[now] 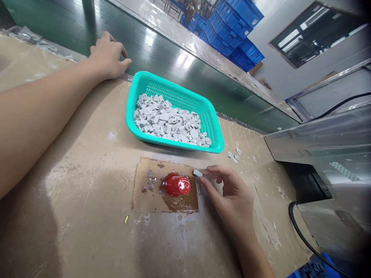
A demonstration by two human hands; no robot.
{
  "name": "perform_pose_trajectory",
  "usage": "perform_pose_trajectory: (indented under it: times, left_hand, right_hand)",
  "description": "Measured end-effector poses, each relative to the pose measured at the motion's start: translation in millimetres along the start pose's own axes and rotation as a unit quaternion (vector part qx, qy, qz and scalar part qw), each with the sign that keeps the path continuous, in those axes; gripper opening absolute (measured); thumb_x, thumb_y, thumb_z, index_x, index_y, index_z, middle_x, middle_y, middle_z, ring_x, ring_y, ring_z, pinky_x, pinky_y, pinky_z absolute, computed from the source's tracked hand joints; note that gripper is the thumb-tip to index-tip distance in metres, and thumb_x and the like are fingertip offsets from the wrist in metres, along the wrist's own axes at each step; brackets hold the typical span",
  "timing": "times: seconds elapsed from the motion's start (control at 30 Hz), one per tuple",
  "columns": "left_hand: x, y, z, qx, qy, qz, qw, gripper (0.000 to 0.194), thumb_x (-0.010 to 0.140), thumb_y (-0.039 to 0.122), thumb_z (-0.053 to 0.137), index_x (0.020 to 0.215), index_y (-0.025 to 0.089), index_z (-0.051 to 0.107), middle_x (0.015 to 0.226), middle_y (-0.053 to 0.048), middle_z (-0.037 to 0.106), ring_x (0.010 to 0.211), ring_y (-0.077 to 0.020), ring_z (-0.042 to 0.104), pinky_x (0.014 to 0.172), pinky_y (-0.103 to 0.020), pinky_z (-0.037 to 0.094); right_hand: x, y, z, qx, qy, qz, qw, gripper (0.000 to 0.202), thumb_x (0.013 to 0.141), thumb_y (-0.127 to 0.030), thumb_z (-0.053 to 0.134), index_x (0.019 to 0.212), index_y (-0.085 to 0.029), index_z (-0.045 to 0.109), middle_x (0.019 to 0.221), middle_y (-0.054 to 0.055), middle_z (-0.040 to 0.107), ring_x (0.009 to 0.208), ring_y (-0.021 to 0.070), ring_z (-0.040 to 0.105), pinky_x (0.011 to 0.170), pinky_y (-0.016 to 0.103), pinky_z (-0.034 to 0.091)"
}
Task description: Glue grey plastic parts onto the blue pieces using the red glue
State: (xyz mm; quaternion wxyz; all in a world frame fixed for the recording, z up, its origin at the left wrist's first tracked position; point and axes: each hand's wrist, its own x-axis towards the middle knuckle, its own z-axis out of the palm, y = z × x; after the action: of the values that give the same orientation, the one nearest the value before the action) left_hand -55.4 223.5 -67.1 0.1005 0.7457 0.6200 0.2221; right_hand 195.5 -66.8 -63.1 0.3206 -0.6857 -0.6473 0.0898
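Note:
Between the thumb and index finger of my right hand (232, 199) is a small light-grey plastic piece (198, 173), held at the right corner of a cardboard square (142, 200). On the cardboard a red, cup-shaped object (175, 184) with a shiny wet surface sits in clear, sticky-looking liquid. My left hand (108, 58) reaches to the near edge of the green conveyor belt (162, 50), thumb and fingers apart, with nothing visible in it. Behind the cardboard stands a turquoise basket (175, 146) holding many similar grey plastic pieces (171, 119).
Several loose grey pieces (234, 155) lie on the worktable (95, 239) right of the basket. A yellow scrap (126, 219) is near the cardboard. Metal equipment (327, 146) with a black cable (298, 227) borders the right side. Blue crates (232, 27) are stacked beyond the belt.

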Motion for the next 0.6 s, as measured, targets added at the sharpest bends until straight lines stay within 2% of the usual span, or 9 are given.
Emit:
perform_pose_trajectory:
  times: [0.27, 0.6]
  left_hand:
    - [-0.1, -0.9, 0.1, 0.007, -0.002, 0.011, 1.0, 0.049, 0.079, 0.046, 0.039, 0.111, 0.014, 0.055, 0.118, -0.011, 0.032, 0.12, -0.035, 0.031, 0.096, -0.053, 0.028]
    - [-1.6, 1.4, -1.5, 0.008, -0.006, 0.006, 1.0, 0.049, 0.079, 0.046, 0.038, 0.111, 0.014, 0.055, 0.116, -0.01, 0.032, 0.119, -0.0344, 0.032, 0.097, -0.051, 0.028]
  right_hand:
    - [3.4, 2.9, 3.2, 0.027, 0.017, 0.005, 0.999, 0.019, 0.073, -0.019, 0.062, 0.091, -0.022, 0.056, 0.08, 0.003, 0.063, 0.071, 0.0164, 0.053, 0.063, 0.03, 0.039]
    - [1.4, 5.4, 0.1, 0.084, -0.02, 0.004, 0.996, 0.014, 0.074, -0.019, 0.062, 0.085, -0.022, 0.054, 0.08, 0.003, 0.062, 0.078, 0.0189, 0.057, 0.065, 0.031, 0.041]
